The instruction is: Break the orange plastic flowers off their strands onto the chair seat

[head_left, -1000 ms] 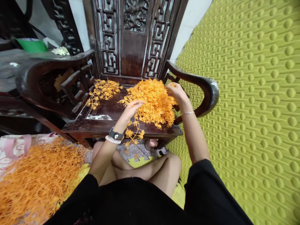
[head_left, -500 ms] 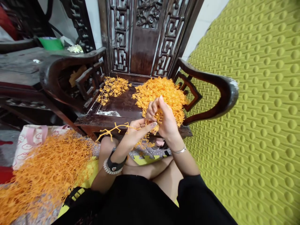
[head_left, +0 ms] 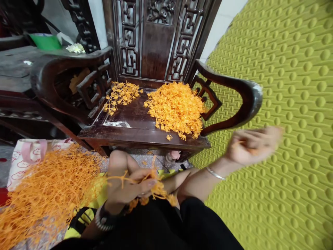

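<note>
Close to my lap, my left hand (head_left: 131,187) pinches an orange branched plastic stem (head_left: 159,190). Small flower-like tips hang from the stem's right side, and a bare stretch sticks out to the left. Away to the right, my right hand (head_left: 251,146) is blurred, its fingers curled over a few small orange pieces in the palm. A heap of orange flower-like pieces (head_left: 178,107) covers the right of the dark wooden chair seat (head_left: 142,118). On the seat's left lies a smaller bunch of orange stems with tips (head_left: 122,95).
Bare orange stems (head_left: 59,184) are piled at the left, against a white bag with pink handles (head_left: 27,156). A chair armrest (head_left: 234,83) curves on the right before a yellow-green bumpy mat (head_left: 293,104). A green bowl (head_left: 47,42) stands on the side table.
My hands were together before the heap and are now apart. The left came down to my lap with the stem; the right swung out to the right with orange pieces.
</note>
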A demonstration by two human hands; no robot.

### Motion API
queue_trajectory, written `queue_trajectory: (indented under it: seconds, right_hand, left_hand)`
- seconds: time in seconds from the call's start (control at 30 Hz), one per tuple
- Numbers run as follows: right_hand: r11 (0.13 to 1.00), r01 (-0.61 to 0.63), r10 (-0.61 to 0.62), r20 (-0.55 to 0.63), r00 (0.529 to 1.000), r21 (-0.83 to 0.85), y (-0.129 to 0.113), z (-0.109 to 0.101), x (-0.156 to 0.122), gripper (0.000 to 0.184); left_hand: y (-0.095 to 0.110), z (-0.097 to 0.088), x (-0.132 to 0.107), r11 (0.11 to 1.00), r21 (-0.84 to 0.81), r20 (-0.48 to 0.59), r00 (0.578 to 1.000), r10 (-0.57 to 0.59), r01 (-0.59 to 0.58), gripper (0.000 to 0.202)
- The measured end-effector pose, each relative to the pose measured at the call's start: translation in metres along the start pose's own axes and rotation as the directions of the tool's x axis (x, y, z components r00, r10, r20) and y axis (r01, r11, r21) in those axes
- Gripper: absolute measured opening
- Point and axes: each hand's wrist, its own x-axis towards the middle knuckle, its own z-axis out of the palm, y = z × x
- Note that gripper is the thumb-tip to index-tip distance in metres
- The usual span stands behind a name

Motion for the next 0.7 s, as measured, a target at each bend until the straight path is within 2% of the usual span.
queue_trajectory:
  seconds: [0.07, 0.13, 0.17, 0.23, 0.27, 0.37, 0.43, 0.53, 0.6, 0.63, 0.7]
  right_hand:
    - [0.998, 0.052, -0.053, -0.044, 0.998, -0.019, -0.006, -0.004, -0.003, 0.048]
    - [0.993, 0.111, -0.114, -0.093, 0.989, -0.033, -0.013, -0.01, -0.009, 0.047]
    - [0.989, 0.142, -0.146, -0.121, 0.982, -0.038, -0.016, -0.014, -0.012, 0.047]
    - [0.976, 0.214, -0.219, -0.174, 0.96, -0.045, -0.02, -0.023, -0.022, 0.047]
    - [0.964, 0.261, -0.264, -0.194, 0.945, -0.042, -0.022, -0.028, -0.026, 0.048]
    - [0.922, 0.388, -0.378, -0.233, 0.896, -0.005, -0.022, -0.042, -0.037, 0.047]
    - [0.909, 0.417, -0.403, -0.245, 0.882, 0.008, -0.018, -0.049, -0.042, 0.046]
    - [0.921, 0.38, -0.39, -0.251, 0.886, -0.093, -0.008, -0.056, -0.046, 0.047]
    - [0.915, 0.308, -0.374, -0.26, 0.89, -0.261, 0.003, -0.062, -0.045, 0.048]
    - [0.899, 0.235, -0.345, -0.268, 0.9, -0.368, 0.01, -0.066, -0.043, 0.049]
    - [0.818, 0.013, -0.215, -0.285, 0.934, -0.576, 0.026, -0.075, -0.035, 0.047]
  left_hand:
    - [0.001, -0.01, -0.003, 0.997, 0.038, -0.174, 0.982, 0.066, -0.061, 0.028]
    - [0.009, -0.018, 0.013, 0.973, 0.187, -0.335, 0.923, 0.189, -0.131, 0.027]
    - [0.013, -0.021, 0.028, 0.945, 0.285, -0.368, 0.892, 0.263, -0.161, 0.028]
    - [0.02, -0.026, 0.066, 0.857, 0.46, -0.374, 0.825, 0.424, -0.232, 0.03]
    - [0.021, -0.029, 0.087, 0.795, 0.56, -0.347, 0.805, 0.481, -0.234, 0.029]
    - [0.016, -0.035, 0.142, 0.733, 0.652, -0.31, 0.813, 0.492, -0.196, 0.022]
    - [0.009, -0.038, 0.164, 0.708, 0.686, -0.302, 0.822, 0.484, -0.165, 0.015]
    - [-0.001, -0.042, 0.177, 0.69, 0.711, -0.304, 0.826, 0.475, -0.135, 0.015]
    - [-0.005, -0.043, 0.179, 0.699, 0.702, -0.301, 0.833, 0.464, -0.136, 0.016]
    - [-0.006, -0.044, 0.179, 0.709, 0.691, -0.3, 0.836, 0.459, -0.14, 0.016]
    - [-0.007, -0.045, 0.181, 0.736, 0.659, -0.303, 0.841, 0.449, -0.155, 0.016]
